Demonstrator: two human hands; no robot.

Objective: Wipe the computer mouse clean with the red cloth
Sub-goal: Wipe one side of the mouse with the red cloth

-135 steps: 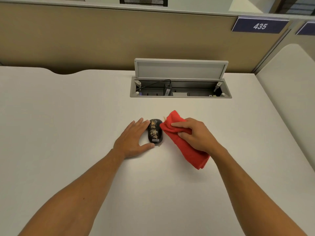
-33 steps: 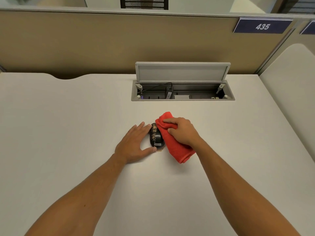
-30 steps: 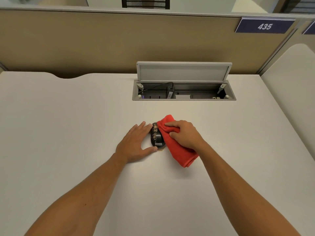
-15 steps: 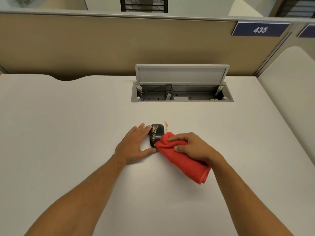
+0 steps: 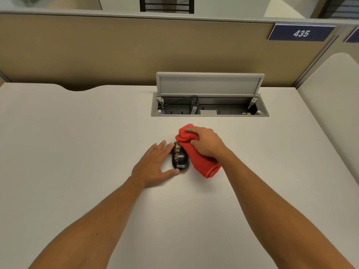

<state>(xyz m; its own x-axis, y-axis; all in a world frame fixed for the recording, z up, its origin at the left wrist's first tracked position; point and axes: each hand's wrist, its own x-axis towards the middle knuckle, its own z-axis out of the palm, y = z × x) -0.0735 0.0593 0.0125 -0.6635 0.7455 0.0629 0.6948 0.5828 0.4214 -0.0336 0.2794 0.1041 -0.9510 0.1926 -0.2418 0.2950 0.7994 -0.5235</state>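
A black mouse (image 5: 179,157) lies flat on the white desk, nose toward 12 o'clock, a band of pale specks running along its back and a small label reading "Lenovo" at its near end. A bunched red cloth (image 5: 198,156) presses against its flank at 3 o'clock, one lump raised toward 12 o'clock and a folded tail trailing on the desk toward 5 o'clock.

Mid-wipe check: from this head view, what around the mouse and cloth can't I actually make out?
- Head view: the right side of the mouse is hidden by the red cloth.
- Right hand: its fingers curl into the cloth, so the grip underneath is unseen.
- Left hand: whether the palm touches the mouse is unclear.
- Specks on the mouse: too small to identify.
- Cable box: contents dark, label unreadable.
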